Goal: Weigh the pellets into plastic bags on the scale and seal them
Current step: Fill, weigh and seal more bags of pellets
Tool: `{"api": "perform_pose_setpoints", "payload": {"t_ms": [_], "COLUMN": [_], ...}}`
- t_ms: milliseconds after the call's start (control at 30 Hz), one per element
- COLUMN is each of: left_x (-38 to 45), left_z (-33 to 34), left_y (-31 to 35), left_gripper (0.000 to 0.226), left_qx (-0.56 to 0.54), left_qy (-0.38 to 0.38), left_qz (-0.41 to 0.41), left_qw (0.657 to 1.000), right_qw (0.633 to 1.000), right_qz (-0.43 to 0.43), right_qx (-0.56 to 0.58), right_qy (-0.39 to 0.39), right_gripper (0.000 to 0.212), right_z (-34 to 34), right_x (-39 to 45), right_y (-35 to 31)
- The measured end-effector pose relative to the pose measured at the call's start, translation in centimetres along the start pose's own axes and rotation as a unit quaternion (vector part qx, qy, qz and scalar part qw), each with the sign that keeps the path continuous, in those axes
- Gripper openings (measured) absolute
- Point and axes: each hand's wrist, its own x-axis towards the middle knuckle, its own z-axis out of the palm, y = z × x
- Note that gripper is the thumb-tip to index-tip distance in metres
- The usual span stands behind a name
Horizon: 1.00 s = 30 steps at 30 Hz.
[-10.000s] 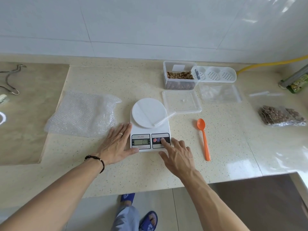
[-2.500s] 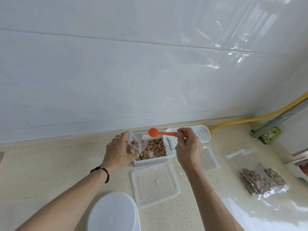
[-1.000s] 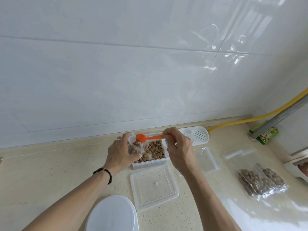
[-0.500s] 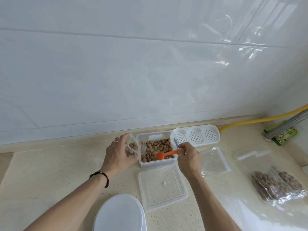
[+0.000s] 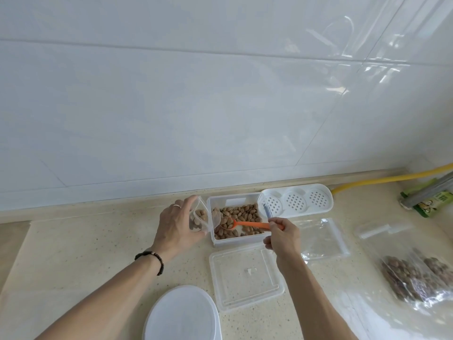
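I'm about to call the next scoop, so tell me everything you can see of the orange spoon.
The orange spoon looks like smooth one-piece plastic, with a small round bowl and a long slim handle. It lies nearly level over the clear pellet container, bowl end to the left and dipped among the brown pellets, close to the open plastic bag in the left hand. The right hand pinches the far end of the handle. Whether the bowl holds pellets is hard to tell.

Glossy white tiled wall [image 5: 196, 94] rises behind a speckled beige countertop [image 5: 73, 253].
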Motion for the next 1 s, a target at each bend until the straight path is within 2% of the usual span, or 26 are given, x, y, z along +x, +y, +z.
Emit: {"api": "perform_pose_setpoints", "payload": {"t_ms": [200,333,400,467,600,700,800,933,1000], "left_x": [0.6,1.0,1.2,1.2,0.8,0.3,-0.4,-1.6,-2.3], "left_z": [0.0,-0.2,-0.2,-0.2,-0.2,-0.8,-1.5,-1.9,-2.1], "left_y": [0.8,2.3,3.2,3.9,5.1,6.0,6.9,7.9,8.5], "left_gripper": [0.082,0.078,0.078,0.080,0.083,0.086,0.086,0.088,0.087], "left_qx": [0.055,0.064,0.062,0.043,-0.022,-0.067,-0.092,-0.114,-0.123], "left_qy": [-0.003,-0.013,-0.018,-0.027,-0.022,-0.021,-0.028,-0.030,-0.025], "left_qz": [0.003,0.005,0.004,-0.007,-0.015,-0.029,-0.025,-0.012,0.000], "left_qw": [0.999,0.998,0.998,0.999,0.999,0.997,0.995,0.993,0.992], "right_qw": [0.998,0.997,0.994,0.982,0.906,0.870,0.864,0.908,0.934], "right_qz": [0.007,-0.047,-0.100,-0.189,-0.389,-0.463,-0.477,-0.407,-0.350], "right_qx": [0.061,0.068,0.046,-0.007,-0.153,-0.169,-0.158,-0.086,-0.027], "right_qy": [0.012,0.010,0.004,-0.011,-0.061,-0.028,0.004,0.040,0.072], "right_gripper": [0.014,0.017,0.017,0.018,0.019,0.017,0.016,0.024,0.022], "right_z": [-2.0,-2.9,-3.0,-2.8,-2.4,-3.1,-4.2,-6.0,-7.2], "right_x": [-0.2,-1.3,-2.2,-3.3,-5.7,-7.1,-8.2,-9.9,-10.9], "right_y": [-1.3,-3.9,-5.3,-6.2,-6.9,-7.3,-7.1,-6.7,-6.5]}}
